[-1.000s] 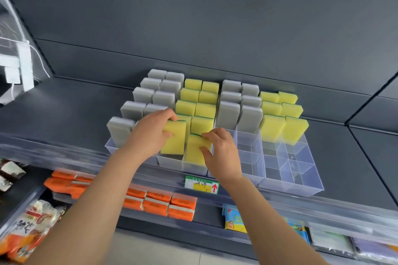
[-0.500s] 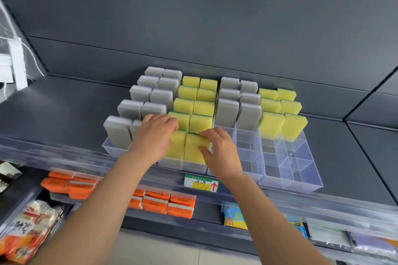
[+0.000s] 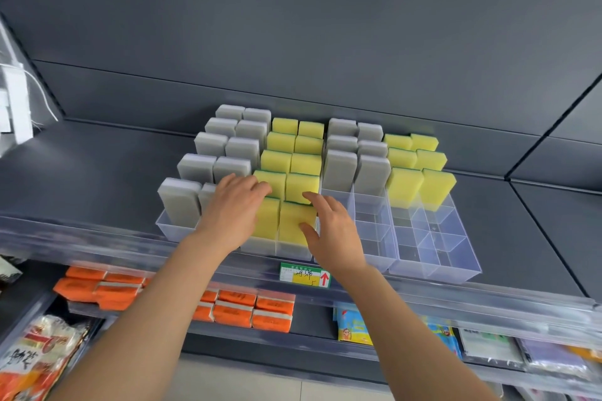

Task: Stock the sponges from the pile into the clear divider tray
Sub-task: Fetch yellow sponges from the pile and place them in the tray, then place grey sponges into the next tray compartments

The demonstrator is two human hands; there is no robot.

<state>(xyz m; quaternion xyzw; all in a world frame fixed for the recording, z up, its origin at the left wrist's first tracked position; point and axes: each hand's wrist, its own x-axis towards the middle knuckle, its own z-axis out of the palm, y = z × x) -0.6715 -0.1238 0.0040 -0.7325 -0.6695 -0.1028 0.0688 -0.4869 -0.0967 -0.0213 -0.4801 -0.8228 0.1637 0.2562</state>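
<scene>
The clear divider tray (image 3: 456,270) sits on a dark shelf, holding upright grey sponges (image 3: 180,202) and yellow sponges (image 3: 404,185) in columns. Two yellow sponges stand in the front row: a left one (image 3: 267,218) and a right one (image 3: 293,221). My left hand (image 3: 234,212) lies flat over the top of the left one, fingers stretched toward the row behind. My right hand (image 3: 335,231) hovers beside the right one with fingers spread, the thumb near its face. Several front compartments (image 3: 433,238) on the right hold nothing. No sponge pile is in view.
A green and yellow price label (image 3: 304,274) hangs on the clear shelf rail below the tray. Orange packs (image 3: 241,306) and a snack bag (image 3: 35,352) lie on the lower shelf. A dark wall rises right behind the tray.
Both front yellow sponges went down into their compartments. My right hand has let go and spread its fingers; my left hand has flattened over its sponge.
</scene>
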